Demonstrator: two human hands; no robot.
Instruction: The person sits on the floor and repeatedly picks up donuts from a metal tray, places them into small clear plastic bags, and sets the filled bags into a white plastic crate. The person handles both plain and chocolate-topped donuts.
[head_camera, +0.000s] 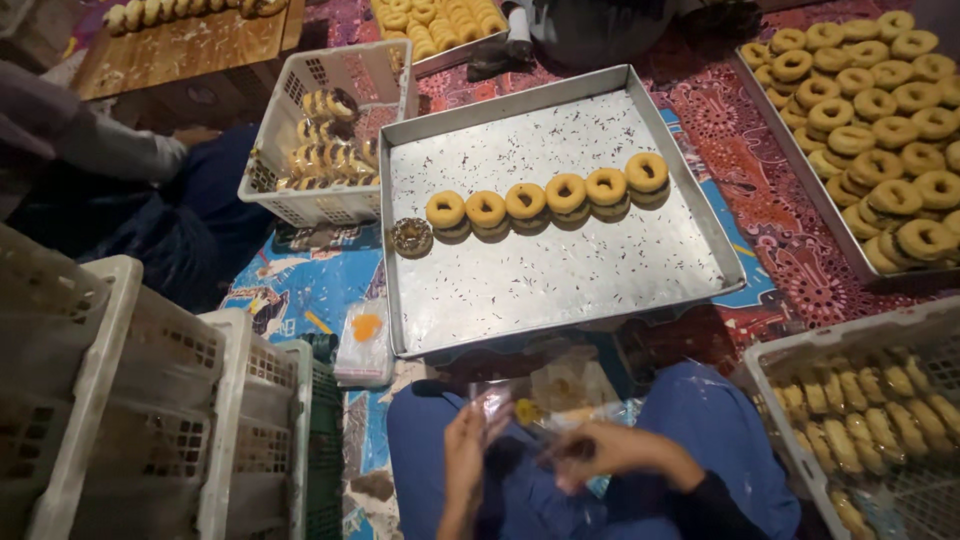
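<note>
At bottom centre, both hands, left (466, 447) and right (600, 450), grip a clear plastic bag (545, 400) below the steel tray (560, 290) of ring doughnuts (545, 200).

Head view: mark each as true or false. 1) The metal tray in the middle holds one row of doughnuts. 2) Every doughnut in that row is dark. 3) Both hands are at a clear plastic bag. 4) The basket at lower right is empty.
1) True: the metal tray holds a single row of doughnuts.
2) False: only the dark doughnut at the left end is dark; the rest are yellow.
3) True: the left hand and right hand are at the clear plastic bag.
4) False: the white basket holds packed doughnuts.
</note>
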